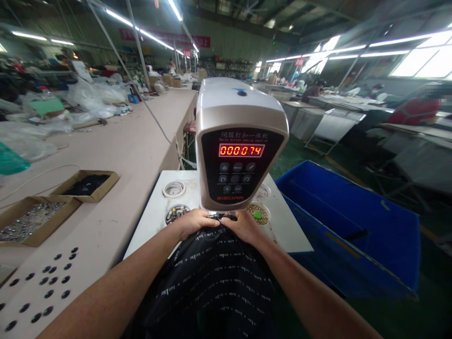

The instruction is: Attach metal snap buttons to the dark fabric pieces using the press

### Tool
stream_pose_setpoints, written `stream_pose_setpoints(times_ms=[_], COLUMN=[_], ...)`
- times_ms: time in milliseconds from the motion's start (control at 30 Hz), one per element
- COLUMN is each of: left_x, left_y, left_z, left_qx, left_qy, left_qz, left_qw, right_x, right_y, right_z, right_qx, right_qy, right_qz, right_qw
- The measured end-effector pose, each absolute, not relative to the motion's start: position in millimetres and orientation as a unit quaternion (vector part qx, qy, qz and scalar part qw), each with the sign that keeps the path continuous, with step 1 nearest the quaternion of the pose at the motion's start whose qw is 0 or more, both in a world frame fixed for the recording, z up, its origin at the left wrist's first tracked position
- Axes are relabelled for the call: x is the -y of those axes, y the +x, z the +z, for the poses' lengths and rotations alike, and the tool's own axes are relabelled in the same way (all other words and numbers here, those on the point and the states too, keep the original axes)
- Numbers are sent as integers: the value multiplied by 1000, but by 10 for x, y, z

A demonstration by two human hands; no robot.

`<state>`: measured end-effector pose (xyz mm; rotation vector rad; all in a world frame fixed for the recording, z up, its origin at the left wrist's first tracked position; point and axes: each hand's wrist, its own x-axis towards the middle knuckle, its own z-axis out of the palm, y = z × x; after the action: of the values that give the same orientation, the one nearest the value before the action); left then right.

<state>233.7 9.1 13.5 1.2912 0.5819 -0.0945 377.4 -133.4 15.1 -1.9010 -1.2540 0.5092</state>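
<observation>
Both my hands grip the upper edge of a dark fabric piece [215, 268] printed with rows of small white lettering. My left hand [197, 222] pinches it from the left, thumb pointing inward. From the other side my right hand [242, 226] pinches the same edge, the two thumbs nearly meeting. Right above them rises the head of a button machine [243, 120], its red display reading 000074. The fabric's edge lies under the machine head, where the working point is hidden. Below my hands the cloth drapes down toward my lap.
Round wells in the white machine table [289, 235] hold small metal parts, one with a green lid [258, 215]. A blue bin [353, 226] stands right. On the left bench [141, 155] lie cardboard trays [76, 207], black discs [48, 294] and plastic bags. People sit farther right.
</observation>
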Motion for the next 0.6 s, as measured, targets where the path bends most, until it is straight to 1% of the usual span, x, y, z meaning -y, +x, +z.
stream_pose_setpoints(times_ms=[333, 600], left_x=[-109, -110], left_y=[2330, 2308], left_z=[97, 121], left_qx=[-268, -271], left_qy=[601, 649], left_qz=[-47, -34], left_qw=[752, 710], right_x=[1375, 1356], right_y=[3815, 3779], right_z=[94, 27], right_qx=[516, 513], right_qy=[-724, -742], right_qz=[221, 178], right_qw=[400, 393])
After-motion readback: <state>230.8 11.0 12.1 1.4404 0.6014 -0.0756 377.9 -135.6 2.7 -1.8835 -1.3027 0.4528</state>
